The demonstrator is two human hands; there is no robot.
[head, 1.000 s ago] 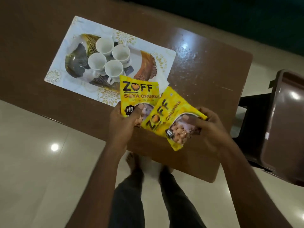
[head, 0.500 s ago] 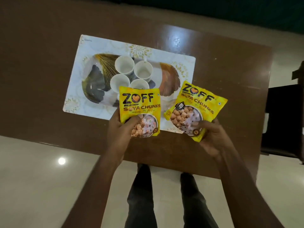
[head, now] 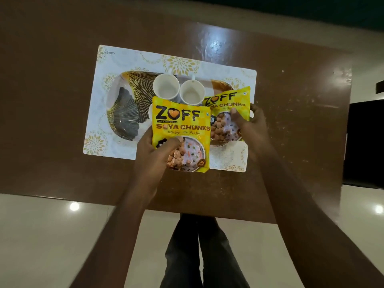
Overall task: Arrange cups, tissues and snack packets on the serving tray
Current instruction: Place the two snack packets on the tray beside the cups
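Note:
My left hand (head: 154, 154) grips a yellow soya chunks packet (head: 180, 127) by its lower left corner, thumb on its front, above the tray's near edge. My right hand (head: 250, 127) holds a second yellow packet (head: 226, 102) over the right end of the tray, thumb pressed on its front. The serving tray (head: 122, 113) is oval with a gold and black leaf pattern and lies on a white floral mat (head: 133, 59). Two white cups (head: 166, 86) (head: 192, 94) stand on the tray behind the packets; other cups are mostly hidden by the left packet. No tissues are in view.
The mat lies on a brown table (head: 291, 121) whose near edge runs below my hands. A dark chair (head: 365, 142) stands at the right. My legs and a pale tiled floor (head: 52, 235) show below the table edge.
The right packet has moved left and further over the tray's right end, now partly behind the left packet. The left packet stays in my left hand. The camera has moved closer over the tray.

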